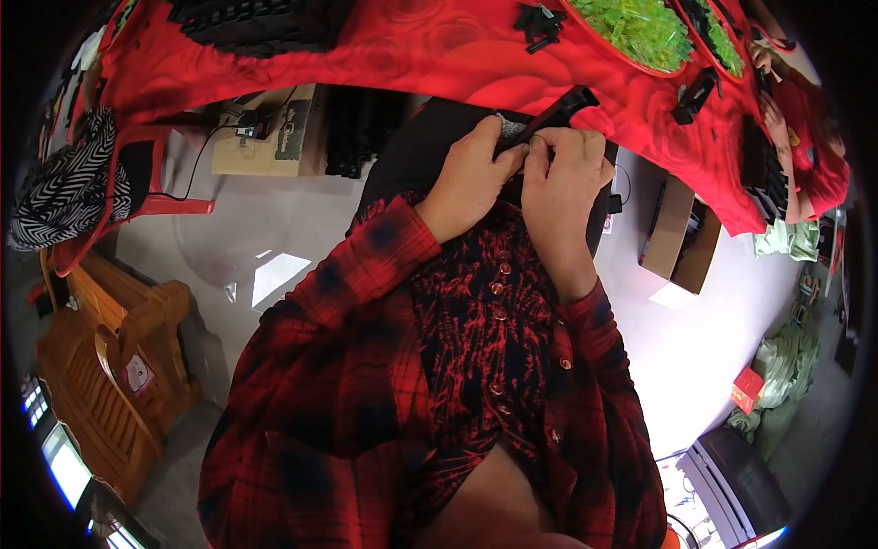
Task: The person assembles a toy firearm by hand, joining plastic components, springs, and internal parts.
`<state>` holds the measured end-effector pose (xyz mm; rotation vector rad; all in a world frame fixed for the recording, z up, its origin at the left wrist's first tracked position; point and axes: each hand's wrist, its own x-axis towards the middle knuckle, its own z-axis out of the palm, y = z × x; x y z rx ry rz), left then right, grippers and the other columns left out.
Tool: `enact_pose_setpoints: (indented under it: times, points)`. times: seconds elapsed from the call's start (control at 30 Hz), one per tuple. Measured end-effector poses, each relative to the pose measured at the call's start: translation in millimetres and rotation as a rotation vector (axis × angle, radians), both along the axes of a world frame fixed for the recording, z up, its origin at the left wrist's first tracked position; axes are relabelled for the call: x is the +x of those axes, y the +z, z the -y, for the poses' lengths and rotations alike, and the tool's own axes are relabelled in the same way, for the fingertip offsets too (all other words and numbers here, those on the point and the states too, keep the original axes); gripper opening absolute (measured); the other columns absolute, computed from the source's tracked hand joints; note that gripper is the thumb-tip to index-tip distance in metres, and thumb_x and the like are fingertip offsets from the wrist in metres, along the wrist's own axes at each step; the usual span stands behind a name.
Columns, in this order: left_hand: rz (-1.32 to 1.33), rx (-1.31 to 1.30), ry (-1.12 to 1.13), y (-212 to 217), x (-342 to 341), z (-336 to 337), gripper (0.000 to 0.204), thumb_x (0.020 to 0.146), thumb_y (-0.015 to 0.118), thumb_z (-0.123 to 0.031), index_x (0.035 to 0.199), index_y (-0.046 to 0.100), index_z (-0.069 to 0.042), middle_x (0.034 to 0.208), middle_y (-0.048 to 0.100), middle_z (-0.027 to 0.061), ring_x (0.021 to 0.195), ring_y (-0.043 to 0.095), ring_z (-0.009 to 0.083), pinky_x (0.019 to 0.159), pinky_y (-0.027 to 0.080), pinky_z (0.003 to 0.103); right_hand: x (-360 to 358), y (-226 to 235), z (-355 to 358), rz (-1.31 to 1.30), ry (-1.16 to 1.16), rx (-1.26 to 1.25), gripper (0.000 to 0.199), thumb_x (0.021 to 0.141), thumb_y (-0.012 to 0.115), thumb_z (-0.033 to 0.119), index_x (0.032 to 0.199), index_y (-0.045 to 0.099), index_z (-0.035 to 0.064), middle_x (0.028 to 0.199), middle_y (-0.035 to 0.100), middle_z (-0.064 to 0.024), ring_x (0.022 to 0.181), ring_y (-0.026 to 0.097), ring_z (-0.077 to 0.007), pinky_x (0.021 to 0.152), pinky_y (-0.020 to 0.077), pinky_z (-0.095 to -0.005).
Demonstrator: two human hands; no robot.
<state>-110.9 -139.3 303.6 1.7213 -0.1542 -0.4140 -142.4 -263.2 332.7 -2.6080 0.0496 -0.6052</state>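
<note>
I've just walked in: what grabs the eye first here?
The bright red tablecloth sweeping across the top, with a heap of green pieces toward its right. Near the middle, by the cloth's edge, the person's left hand and right hand come together at a black piece.

- One left hand (469,174), one right hand (567,180)
- One long black piece (564,108) at the hands
- One red-covered desk (393,64)
- Two heaps of green pieces (636,32) at the desk's right
- Two cardboard boxes (261,151), one each side
- One red chair (178,209)
- One wooden seat (96,375)
- One co-worker (821,165) at the right
</note>
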Motion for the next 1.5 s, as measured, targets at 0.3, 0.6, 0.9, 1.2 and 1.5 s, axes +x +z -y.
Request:
enact_pose_setpoints:
  times: [0.3, 0.6, 0.9, 1.2, 1.5]
  points:
    - [0.175, -0.077, 0.092, -14, -1, 10, 0.028, 0.090, 0.066, -0.020, 0.091, 0.050, 0.002, 0.086, 0.059, 0.0242, 0.079, 0.059, 0.0394, 0.069, 0.046, 0.043, -1, -3, -4, 0.058, -0.058, -0.097, 0.009, 0.086, 0.062, 0.010, 0.093, 0.061, 0.0057, 0.095, 0.060, -0.0084, 0.099, 0.052, -0.0285, 0.087, 0.0350, -0.0435]
    - [0.227, -0.120, 0.134, -20, -2, 15, 0.021, 0.091, 0.067, -0.015, 0.094, 0.054, 0.001, 0.085, 0.064, 0.0189, 0.074, 0.064, 0.0297, 0.066, 0.049, 0.037, 0, -5, 1, 0.108, -0.044, -0.136, 0.010, 0.084, 0.062, 0.010, 0.093, 0.061, 0.0052, 0.093, 0.059, -0.0074, 0.097, 0.051, -0.0270, 0.084, 0.0348, -0.0419]
    - [-0.118, -0.305, 0.069, -2, -5, 9, 0.014, 0.096, 0.062, -0.010, 0.107, 0.058, -0.002, 0.087, 0.065, 0.0011, 0.075, 0.061, 0.0071, 0.064, 0.048, 0.023, 14, -8, 18, 0.155, -0.153, 0.274, 0.059, 0.099, 0.056, 0.025, 0.141, 0.036, -0.0105, 0.102, 0.058, -0.0134, 0.103, 0.053, -0.0308, 0.095, 0.0350, -0.0452]
    - [-0.105, -0.372, 0.084, 8, -12, 9, 0.011, 0.095, 0.064, -0.009, 0.101, 0.059, -0.001, 0.082, 0.065, 0.0010, 0.072, 0.057, 0.0050, 0.063, 0.047, 0.022, 10, 0, 8, -0.051, -0.044, 0.398, 0.048, 0.102, 0.044, 0.017, 0.140, 0.034, -0.0102, 0.102, 0.060, -0.0142, 0.096, 0.057, -0.0263, 0.095, 0.0331, -0.0404]
    - [-0.239, -0.484, 0.079, 9, -17, 4, 0.007, 0.094, 0.064, -0.006, 0.097, 0.059, -0.004, 0.086, 0.062, -0.0026, 0.077, 0.055, 0.0032, 0.067, 0.046, 0.021, 0, 0, -1, 0.127, 0.034, 0.300, 0.041, 0.097, 0.047, 0.011, 0.134, 0.040, -0.0065, 0.101, 0.057, -0.0141, 0.093, 0.053, -0.0274, 0.092, 0.0340, -0.0410]
